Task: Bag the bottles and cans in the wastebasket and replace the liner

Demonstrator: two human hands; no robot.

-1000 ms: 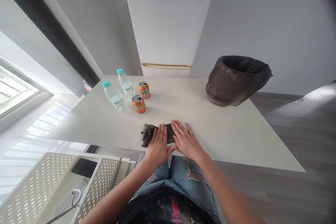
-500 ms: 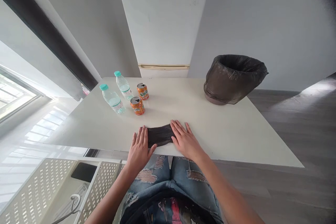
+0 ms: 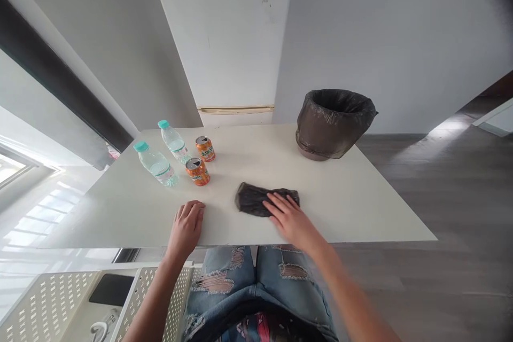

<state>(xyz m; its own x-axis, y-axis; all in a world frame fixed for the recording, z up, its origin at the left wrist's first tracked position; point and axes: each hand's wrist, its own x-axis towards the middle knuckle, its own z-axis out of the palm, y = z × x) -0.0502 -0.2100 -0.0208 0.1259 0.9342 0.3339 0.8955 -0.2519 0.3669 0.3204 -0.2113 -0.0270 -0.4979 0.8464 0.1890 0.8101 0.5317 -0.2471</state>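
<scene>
A folded black plastic bag lies on the white table near its front edge. My right hand rests on the bag's right part with the fingers stretched out and lying flat, so it is open. To the left, apart from the bag, my left hand sits on the table edge with fingers curled together; nothing shows in it. Beyond that hand stand two orange cans, a nearer can and a farther can, both with opened tops. Beside them lean into view a nearer clear bottle and a farther clear bottle, both with teal caps.
At the table's back right stands a bin lined with a black bag. Behind the table is a white refrigerator. A white perforated basket holding a dark flat object is at the lower left, below table level.
My left hand has let go of the bag, moved left and curled. The bag has shifted right and away from the edge under my right hand. The view has turned slightly right.
</scene>
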